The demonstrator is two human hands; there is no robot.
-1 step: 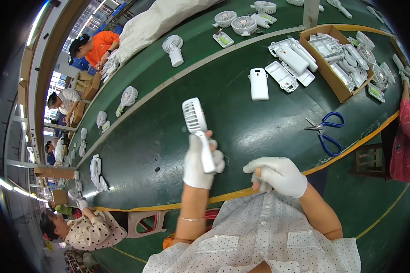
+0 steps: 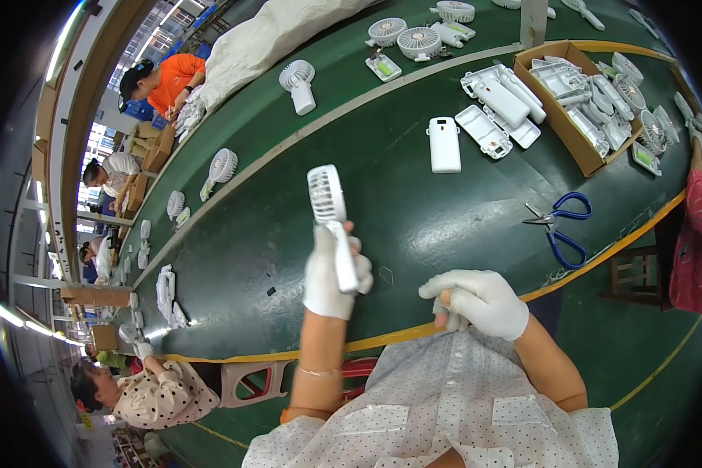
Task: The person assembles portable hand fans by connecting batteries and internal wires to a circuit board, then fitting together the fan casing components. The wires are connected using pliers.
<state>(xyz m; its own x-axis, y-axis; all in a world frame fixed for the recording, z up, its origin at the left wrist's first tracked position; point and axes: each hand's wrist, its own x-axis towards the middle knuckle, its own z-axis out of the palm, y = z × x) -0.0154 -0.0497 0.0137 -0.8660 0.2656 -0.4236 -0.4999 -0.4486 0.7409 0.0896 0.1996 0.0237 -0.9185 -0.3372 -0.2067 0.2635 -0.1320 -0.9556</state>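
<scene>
A white handheld fan (image 2: 329, 204) with a slatted head is in my left hand (image 2: 329, 274), raised over the green table. White-gloved fingers wrap round its handle, which points down toward me. My right hand (image 2: 480, 303), in a white glove with bare fingertips showing, hovers near the table's front edge. Its fingers are curled and pressed together with the thumb; whatever may lie inside them is hidden. A small loop of thread (image 2: 387, 274) lies on the table between my hands. Blue-handled scissors (image 2: 558, 221) rest beyond my right hand, their blades toward the left.
White casings (image 2: 444, 145) lie at the far right beside a cardboard box (image 2: 548, 117) of fan parts. Several fans (image 2: 296, 78) stand or lie behind the divider strip. White parts (image 2: 166, 296) and a small dark piece (image 2: 271, 292) lie at left. A co-worker (image 2: 144, 382) sits at left.
My left hand has moved slightly to the left with the fan in it. My right hand has hardly moved.
</scene>
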